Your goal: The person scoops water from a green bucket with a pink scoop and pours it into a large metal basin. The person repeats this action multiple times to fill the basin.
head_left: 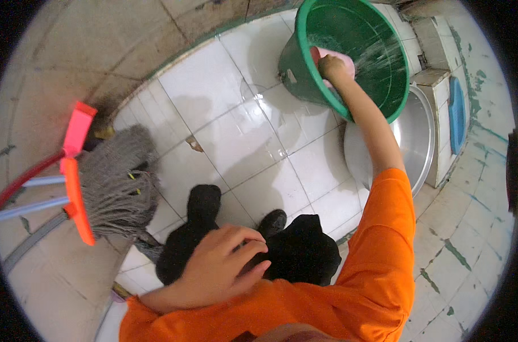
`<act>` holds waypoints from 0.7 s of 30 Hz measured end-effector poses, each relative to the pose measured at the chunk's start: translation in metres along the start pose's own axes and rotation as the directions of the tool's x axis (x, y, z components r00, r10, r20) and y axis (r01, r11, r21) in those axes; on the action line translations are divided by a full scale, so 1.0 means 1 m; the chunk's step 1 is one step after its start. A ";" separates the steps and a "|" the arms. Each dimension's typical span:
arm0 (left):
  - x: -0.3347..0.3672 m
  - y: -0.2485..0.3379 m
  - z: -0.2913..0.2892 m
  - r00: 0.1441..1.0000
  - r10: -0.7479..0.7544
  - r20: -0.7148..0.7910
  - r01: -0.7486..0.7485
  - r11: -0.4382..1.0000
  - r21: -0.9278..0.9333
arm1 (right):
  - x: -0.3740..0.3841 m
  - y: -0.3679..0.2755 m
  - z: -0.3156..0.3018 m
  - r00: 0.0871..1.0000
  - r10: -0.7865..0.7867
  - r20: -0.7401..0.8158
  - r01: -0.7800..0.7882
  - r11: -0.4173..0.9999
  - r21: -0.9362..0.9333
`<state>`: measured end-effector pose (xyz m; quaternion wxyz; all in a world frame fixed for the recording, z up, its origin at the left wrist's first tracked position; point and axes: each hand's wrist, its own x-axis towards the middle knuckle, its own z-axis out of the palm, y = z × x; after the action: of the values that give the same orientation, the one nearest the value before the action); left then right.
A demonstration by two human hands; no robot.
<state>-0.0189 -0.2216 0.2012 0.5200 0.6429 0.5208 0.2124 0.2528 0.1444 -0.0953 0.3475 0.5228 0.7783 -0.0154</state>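
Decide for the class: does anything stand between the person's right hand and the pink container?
Nothing visible does: the right hand is closed directly on the pink container, at the open mouth of the green tub.

A floor of glossy white square tiles (196, 71), wet and bright with reflected light, lies between 2 walls: a stained beige-brown tiled wall (128, 37) at left and a pale tiled wall with green patches (467, 228) at right.
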 end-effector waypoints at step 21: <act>-0.226 0.197 0.035 0.805 -0.386 0.451 0.080 0.823 0.562 | -0.422 0.074 -0.200 0.979 0.183 0.088 -0.104 0.077 0.992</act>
<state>0.0150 -0.4225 0.4237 0.4767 0.7194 0.4655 -0.1962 0.2982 -0.0832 0.3162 -0.1179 0.6933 0.5196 -0.4852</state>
